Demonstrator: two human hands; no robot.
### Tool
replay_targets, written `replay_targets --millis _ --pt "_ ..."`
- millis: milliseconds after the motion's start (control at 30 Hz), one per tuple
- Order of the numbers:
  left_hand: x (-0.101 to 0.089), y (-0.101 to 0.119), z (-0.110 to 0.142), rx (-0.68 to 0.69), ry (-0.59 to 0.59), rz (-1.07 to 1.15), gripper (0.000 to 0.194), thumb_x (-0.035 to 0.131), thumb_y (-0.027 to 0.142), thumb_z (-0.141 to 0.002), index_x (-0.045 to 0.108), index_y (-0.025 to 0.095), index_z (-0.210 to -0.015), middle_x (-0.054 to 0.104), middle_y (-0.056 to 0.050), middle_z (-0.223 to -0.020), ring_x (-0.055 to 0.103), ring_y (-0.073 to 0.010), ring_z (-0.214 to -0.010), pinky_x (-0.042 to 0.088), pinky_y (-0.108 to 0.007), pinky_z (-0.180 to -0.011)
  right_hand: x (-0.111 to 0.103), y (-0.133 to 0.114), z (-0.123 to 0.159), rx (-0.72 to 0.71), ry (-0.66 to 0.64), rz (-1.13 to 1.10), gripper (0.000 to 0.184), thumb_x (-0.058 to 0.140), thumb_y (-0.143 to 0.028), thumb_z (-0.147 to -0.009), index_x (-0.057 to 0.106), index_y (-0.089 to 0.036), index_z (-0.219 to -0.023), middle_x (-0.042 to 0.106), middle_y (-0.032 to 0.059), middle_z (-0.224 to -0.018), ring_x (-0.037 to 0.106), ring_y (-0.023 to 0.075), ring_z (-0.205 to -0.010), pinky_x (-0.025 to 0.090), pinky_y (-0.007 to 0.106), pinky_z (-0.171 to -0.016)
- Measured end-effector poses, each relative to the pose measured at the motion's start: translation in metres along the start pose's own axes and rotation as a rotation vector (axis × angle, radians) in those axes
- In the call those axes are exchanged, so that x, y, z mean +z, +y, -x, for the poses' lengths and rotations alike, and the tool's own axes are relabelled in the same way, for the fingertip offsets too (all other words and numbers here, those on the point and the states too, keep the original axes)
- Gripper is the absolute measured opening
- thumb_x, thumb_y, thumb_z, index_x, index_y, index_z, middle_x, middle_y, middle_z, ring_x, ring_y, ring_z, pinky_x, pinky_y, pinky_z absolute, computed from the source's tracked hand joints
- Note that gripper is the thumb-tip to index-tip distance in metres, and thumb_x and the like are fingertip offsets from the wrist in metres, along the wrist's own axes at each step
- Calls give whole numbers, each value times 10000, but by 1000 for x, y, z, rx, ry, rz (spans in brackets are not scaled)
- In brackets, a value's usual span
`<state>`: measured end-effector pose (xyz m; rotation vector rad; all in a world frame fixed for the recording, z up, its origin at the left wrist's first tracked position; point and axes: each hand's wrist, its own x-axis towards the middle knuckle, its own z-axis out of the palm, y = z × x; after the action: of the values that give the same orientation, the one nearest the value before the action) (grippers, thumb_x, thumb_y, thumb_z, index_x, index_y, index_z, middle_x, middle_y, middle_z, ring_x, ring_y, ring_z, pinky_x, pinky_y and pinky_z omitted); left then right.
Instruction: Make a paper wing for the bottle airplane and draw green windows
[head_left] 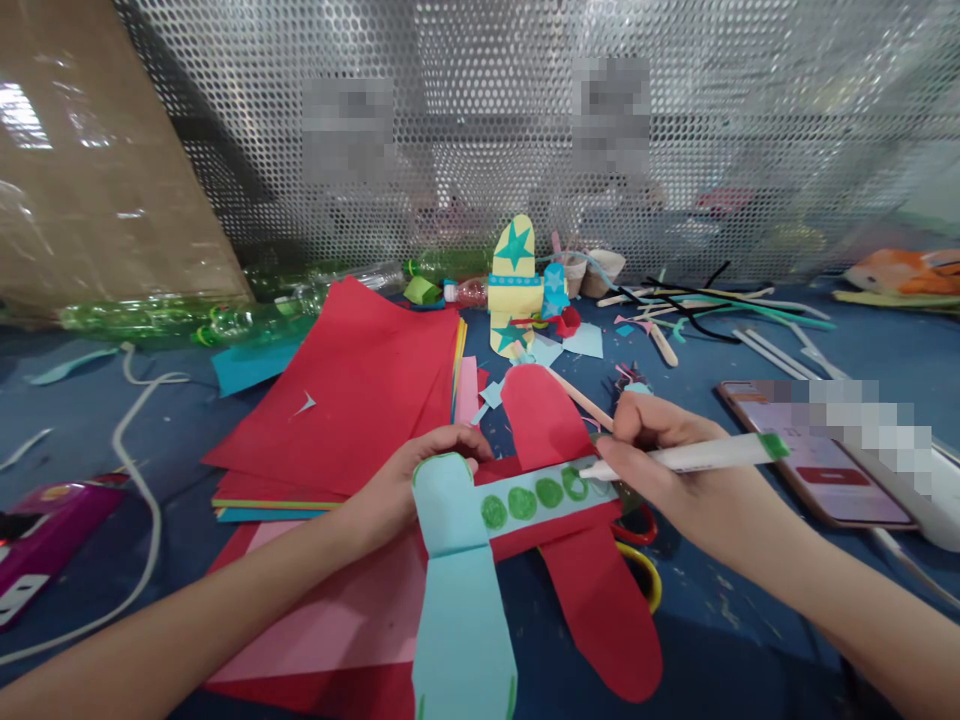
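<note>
My right hand [671, 455] grips a white marker [697, 455] with a green end; its tip meets the light blue strip [532, 507] of a paper cutout. Green dots run along that strip: several are filled in, and the one by the tip is an outline with a pale middle. Red paper lies under the strip, with rounded red flaps [604, 615] above and below it. At the strip's left end hangs a folded light blue flap [461, 600] with green marks on its edges. My left hand [442, 455] holds the cutout there, its fingertips partly hidden behind the paper.
Left of the cutout lies a stack of red paper [352, 400]. Scissors with yellow and red handles [651, 580] sit partly under it. A phone [817, 460] is at right, a purple device [56, 535] at left. A yellow star-decorated paper figure [517, 295] stands behind, before metal mesh.
</note>
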<state>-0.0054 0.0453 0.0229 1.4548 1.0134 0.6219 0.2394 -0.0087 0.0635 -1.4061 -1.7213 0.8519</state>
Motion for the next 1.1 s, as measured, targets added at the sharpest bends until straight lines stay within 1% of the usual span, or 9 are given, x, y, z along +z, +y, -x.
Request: replay_targets --millis 133,233,433,667,767,867,1000,1100 --pt "-1 -2 -1 19 -2 4 223 704 390 -723 670 207 -846 634 -48 -934 579 -237 -871 456 -327 -740 1 -1 -1 -1 -4 1 276 523 -225 -816 341 -261 -612 330 -81 -537 283 114 -477 212 250 -435" --pt "-1 -5 -1 28 1 18 219 707 383 -728 675 203 -850 640 -50 -940 582 -230 -862 459 -316 -731 2 -3 -2 -9 4 -10 272 518 -227 -812 341 -262 -608 339 -78 -536 274 112 -475 202 253 -434" --pt "-2 -7 -1 39 6 19 206 703 373 -733 675 206 -850 640 -41 -932 577 -224 -861 462 -320 -756 3 -6 -3 -2 40 -28 270 519 -236 -766 329 -267 -577 330 -76 -519 270 112 -470 194 252 -433" --pt "-1 -5 -1 24 8 11 214 708 376 -727 672 204 -848 645 -46 -911 589 -229 -848 463 -313 -708 3 -6 -3 7 18 -40 263 524 -243 -793 351 -259 -595 347 -82 -532 274 104 -473 198 244 -434" --pt "-1 -3 -1 21 10 9 216 711 377 -721 672 205 -846 644 -44 -912 590 -229 -850 464 -312 -710 3 -6 -3 11 14 -52 271 528 -255 -775 336 -262 -583 330 -84 -525 264 101 -468 190 243 -432" --pt "-1 -4 -1 20 9 9 218 703 382 -726 673 205 -851 641 -43 -923 586 -228 -855 463 -314 -719 2 -5 -2 25 18 -50 261 530 -269 -783 348 -262 -595 345 -81 -524 265 103 -465 194 245 -429" --pt "-1 -7 -2 27 -2 10 219 702 383 -732 676 203 -855 642 -48 -937 586 -230 -865 463 -316 -726 1 -5 -1 21 -9 -50 254 531 -267 -773 349 -266 -596 338 -82 -527 266 105 -461 190 249 -426" --pt "-3 -7 -3 37 -10 23 199 702 377 -755 675 208 -856 651 -51 -934 598 -230 -861 473 -322 -730 1 -6 0 20 15 -57 255 519 -256 -776 341 -270 -593 335 -86 -520 259 104 -460 184 250 -426"
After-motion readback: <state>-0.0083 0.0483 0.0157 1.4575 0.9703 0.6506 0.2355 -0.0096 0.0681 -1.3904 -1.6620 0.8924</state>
